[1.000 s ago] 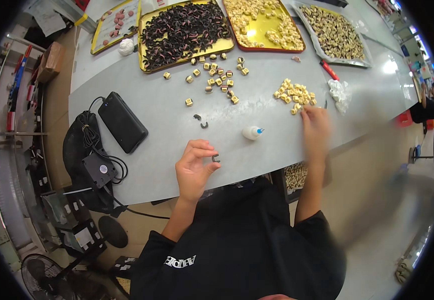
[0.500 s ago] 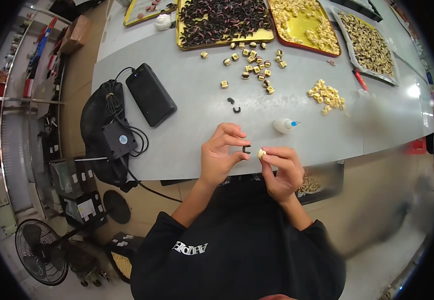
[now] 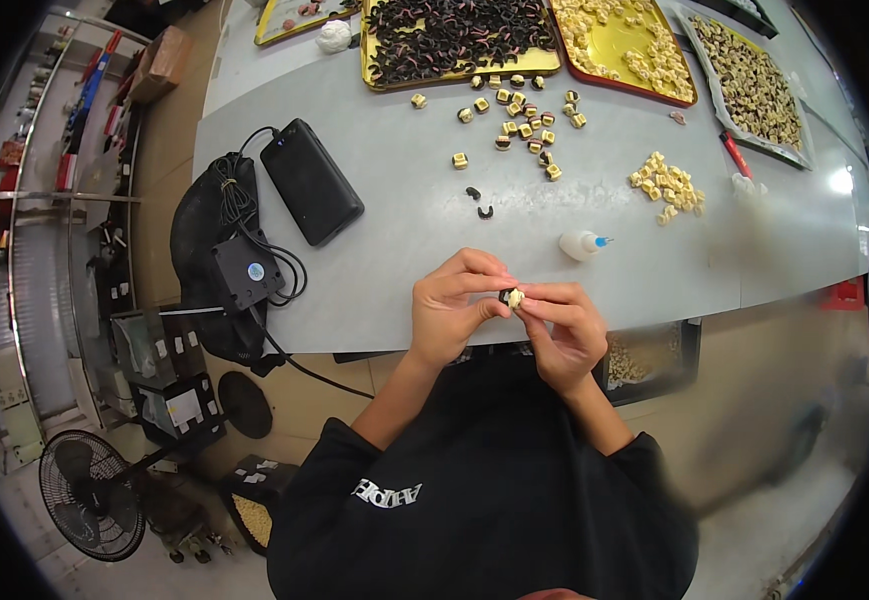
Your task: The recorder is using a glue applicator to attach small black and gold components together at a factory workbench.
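Observation:
My left hand (image 3: 451, 305) and my right hand (image 3: 560, 325) meet at the near edge of the grey table (image 3: 394, 210). Between their fingertips they pinch a small cream block (image 3: 516, 298) with a small black piece (image 3: 504, 295) pressed against its left side. The left fingers hold the black piece, the right fingers the cream block. A small white glue bottle with a blue tip (image 3: 581, 244) lies on the table just beyond my right hand. Two loose black curved pieces (image 3: 479, 202) lie farther out.
A pile of cream blocks (image 3: 666, 185) and scattered assembled blocks (image 3: 514, 120) lie on the table. Yellow trays of black pieces (image 3: 454, 35) and cream pieces (image 3: 624, 45) stand at the back. A black power bank (image 3: 311, 181), cables and black adapter (image 3: 244, 270) sit left. A fan (image 3: 89, 492) stands on the floor.
My right hand came back from the cream pile with a block and joined the left hand; the two parts, apart half a second ago, are now pressed together.

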The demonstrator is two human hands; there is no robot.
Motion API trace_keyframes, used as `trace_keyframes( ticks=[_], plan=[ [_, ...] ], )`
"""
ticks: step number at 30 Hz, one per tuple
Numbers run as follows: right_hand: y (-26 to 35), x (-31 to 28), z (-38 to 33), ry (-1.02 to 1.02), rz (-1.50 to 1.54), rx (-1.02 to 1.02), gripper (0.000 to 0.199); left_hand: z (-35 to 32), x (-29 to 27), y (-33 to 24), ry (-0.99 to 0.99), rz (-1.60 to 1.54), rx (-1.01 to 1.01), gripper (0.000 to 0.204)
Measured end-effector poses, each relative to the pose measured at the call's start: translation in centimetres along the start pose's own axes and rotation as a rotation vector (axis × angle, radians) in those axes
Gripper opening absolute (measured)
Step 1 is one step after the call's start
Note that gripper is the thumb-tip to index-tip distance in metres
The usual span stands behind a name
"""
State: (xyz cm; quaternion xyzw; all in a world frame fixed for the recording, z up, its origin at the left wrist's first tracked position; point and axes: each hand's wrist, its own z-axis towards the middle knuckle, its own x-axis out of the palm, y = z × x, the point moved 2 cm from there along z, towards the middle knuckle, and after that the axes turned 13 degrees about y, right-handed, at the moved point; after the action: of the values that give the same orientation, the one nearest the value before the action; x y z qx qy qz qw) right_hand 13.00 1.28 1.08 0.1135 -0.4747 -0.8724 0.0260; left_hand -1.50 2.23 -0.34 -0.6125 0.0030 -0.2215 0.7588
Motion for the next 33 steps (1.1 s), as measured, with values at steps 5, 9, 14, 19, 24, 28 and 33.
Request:
trace_keyframes(
  ticks=[5,9,14,19,24,28,33],
  plan=[
    [-0.2,-0.1,0.3,0.014,0.030,0.049,0.023,0.1,0.4,-0.8,0.003,0.127,-0.054,0.031],
    [-0.3,0.3,0.5,-0.005,0.053,0.064,0.020,0.3,1.0,-0.9,-0.057,0.144,-0.069,0.032],
    [-0.4,0.9,0.2,0.005,0.070,0.113,0.018,0.4,0.9,-1.0,-0.031,0.227,0.005,0.030],
    [-0.4,1.0,0.2,-0.052,0.122,0.171,0.019,0.4,0.9,-1.1,-0.041,0.274,-0.011,0.027],
    [-0.6,0.2,-0.4,-0.031,0.108,0.103,0.019,0.4,0.8,-1.6,-0.060,0.396,-0.022,0.021],
    [-0.5,-0.2,-1.2,-0.119,0.136,0.121,0.019,0.2,1.3,-1.9,0.013,0.423,-0.072,0.019],
    [-0.4,-0.5,-1.6,-0.064,0.014,-0.001,0.024,-0.2,0.8,-1.5,0.109,0.343,0.020,0.021]
  ],
)
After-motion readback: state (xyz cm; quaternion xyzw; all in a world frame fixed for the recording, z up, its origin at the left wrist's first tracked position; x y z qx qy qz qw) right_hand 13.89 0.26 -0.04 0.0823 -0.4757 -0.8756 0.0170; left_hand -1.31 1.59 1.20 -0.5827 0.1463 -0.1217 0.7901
